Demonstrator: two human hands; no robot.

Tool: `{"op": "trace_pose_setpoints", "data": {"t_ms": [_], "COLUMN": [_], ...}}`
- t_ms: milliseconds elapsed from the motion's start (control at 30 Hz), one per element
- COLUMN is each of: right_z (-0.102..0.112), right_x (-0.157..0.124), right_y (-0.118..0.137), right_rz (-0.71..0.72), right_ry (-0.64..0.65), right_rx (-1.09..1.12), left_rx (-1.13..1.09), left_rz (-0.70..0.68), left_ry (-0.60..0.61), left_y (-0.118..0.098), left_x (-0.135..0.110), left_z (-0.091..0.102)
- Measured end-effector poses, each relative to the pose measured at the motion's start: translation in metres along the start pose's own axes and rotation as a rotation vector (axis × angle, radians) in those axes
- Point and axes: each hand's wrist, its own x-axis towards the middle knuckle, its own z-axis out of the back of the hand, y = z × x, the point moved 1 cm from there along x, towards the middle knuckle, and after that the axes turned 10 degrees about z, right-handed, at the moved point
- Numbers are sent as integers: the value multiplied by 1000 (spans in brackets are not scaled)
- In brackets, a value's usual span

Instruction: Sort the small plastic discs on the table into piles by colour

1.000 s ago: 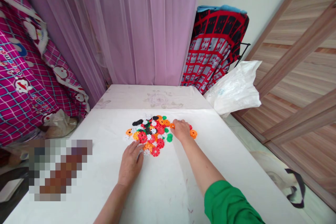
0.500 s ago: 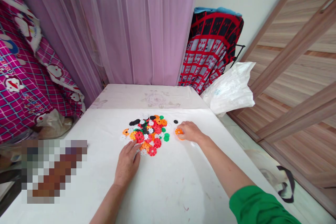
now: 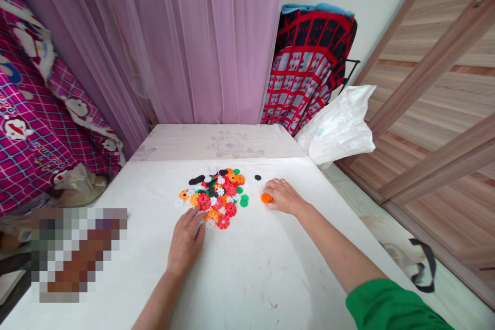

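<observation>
Several fingers of my right hand point(image 3: 284, 196) curl partway over an orange disc point(image 3: 266, 198), probably to stop it sliding; gripped or covered, I can't tell. My left hand point(image 3: 186, 234), loosely spread, apparently grasping nothing, touches the disc heap point(image 3: 217, 192) at one o'clock, likely steadying it. The orange disc sits apart, at the heap's three.

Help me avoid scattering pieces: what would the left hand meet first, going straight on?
Ahead of the left hand is probably a red flower-shaped piece; whether its fingertips touch it is unclear.
</observation>
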Motion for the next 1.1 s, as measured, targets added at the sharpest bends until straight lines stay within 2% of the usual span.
{"op": "trace_pose_setpoints", "data": {"t_ms": [133,400,733,900,1100], "right_z": [1,5,8,12,-7], "right_x": [-2,4,6,4,13], "right_y": [0,0,0,13,71], "right_rz": [0,-22,-46,-58,-10], "right_ry": [-3,83,97,-42,-269], "right_rx": [46,47,69,115,291], "left_rx": [7,2,-19,-15,-25], "left_rz": [-4,3,15,19,26], "left_ry": [5,13,13,17,27], "left_y": [1,4,4,1,3], "left_x": [0,-1,1,2,3], "left_z": [0,-2,-3,-2,-4]}}
